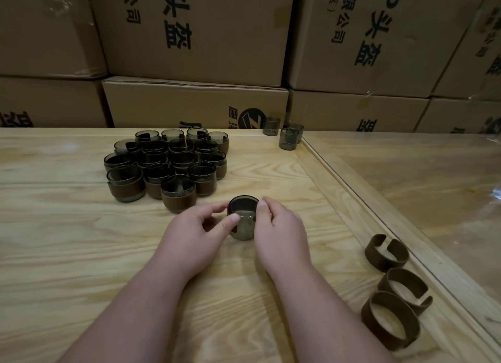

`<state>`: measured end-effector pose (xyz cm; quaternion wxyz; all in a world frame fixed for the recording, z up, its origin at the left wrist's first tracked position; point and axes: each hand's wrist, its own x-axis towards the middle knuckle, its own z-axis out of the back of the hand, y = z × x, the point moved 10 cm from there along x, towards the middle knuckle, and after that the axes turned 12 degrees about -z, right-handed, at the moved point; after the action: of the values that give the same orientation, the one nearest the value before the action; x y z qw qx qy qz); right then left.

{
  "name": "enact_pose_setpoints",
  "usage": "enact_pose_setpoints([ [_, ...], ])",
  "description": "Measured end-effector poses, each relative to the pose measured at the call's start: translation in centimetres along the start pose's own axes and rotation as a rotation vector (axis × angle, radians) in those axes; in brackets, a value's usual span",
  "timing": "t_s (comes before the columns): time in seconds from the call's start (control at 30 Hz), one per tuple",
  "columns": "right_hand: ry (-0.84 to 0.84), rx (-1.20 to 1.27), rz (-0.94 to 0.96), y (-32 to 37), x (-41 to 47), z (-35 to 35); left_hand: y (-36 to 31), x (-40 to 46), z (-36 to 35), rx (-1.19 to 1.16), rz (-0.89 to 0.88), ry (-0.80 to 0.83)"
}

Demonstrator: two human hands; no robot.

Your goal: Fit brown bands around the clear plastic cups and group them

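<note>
Head view: a cup [243,218] is pinched on the wooden table [67,240] between left hand [193,236] and right hand [278,231], fingers curled on its sides. The band on it is mostly hidden by fingers. Banded cups [165,165] are grouped beyond the fingertips; loose bands [390,289] lie right of them.

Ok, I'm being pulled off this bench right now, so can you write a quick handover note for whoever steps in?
Left hand and right hand: both pinch the cup in progress near its rim, its brown band only partly seated.
Done: a cluster of banded cups grouped at the table's far left.
Left: seat this band and add the cup to the cluster. Three bare cups wait at the far edge; three loose bands lie at the right.
</note>
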<state>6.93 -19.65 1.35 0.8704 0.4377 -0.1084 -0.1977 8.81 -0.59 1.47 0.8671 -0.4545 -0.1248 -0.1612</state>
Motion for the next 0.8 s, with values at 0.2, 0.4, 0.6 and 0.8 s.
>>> enact_pose_setpoints([
  [0.2,0.008,-0.185,0.030,0.5,-0.2,-0.1,-1.3,-0.2,-0.7,0.097,-0.094,0.056],
  [0.4,0.062,0.276,0.112,1.6,-0.7,0.0,-1.7,0.1,0.4,-0.158,-0.122,-0.120],
  [0.6,0.134,0.314,0.069,0.7,0.2,-1.3,-1.1,0.4,-0.8,-0.383,-0.105,-0.131],
  [0.8,0.094,0.087,0.057,-0.1,1.1,-2.5,-0.2,0.7,-1.5,-0.237,-0.096,-0.081],
])
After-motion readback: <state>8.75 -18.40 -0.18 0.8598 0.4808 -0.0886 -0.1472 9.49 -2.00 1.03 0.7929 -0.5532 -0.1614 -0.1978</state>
